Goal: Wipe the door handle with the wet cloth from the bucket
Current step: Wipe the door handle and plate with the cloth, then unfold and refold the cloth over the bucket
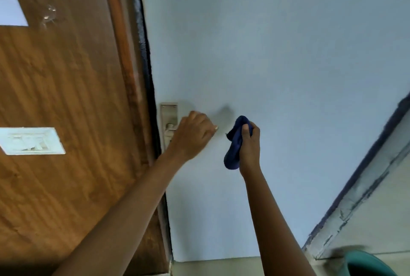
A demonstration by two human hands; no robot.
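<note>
Pale blue fills most of the frame: a flat painted door (277, 64) seen from close up, with a dark frame strip (145, 58) down its left edge and a brown wood-grain panel (66, 98) taking the left third. On that panel, at middle left, sits a white switch plate (31, 141); its face is blurred and no writing can be read on it. A pale rectangle (10, 2) cuts into the panel at upper left.

Left of centre, a silver backplate (169, 112) is fixed to the blue door by its edge, and the door handle (170, 126) runs out from it to the right. The left hand (193, 134) is curled over that handle, fingers wrapped around it, so only the handle's root by the plate and a pale tip at the knuckles show.

Just beside it to the right, apart from the handle, the right hand (249, 144) grips a dark blue cloth (235, 142) bunched in its fist, thumb pressed on top; the cloth hangs below the palm and peeks above the fingers. It touches neither handle nor other hand.

At the lower right corner, a teal bucket (368, 263) rim shows on the pale floor (221, 267). No labels or brands are legible anywhere.
</note>
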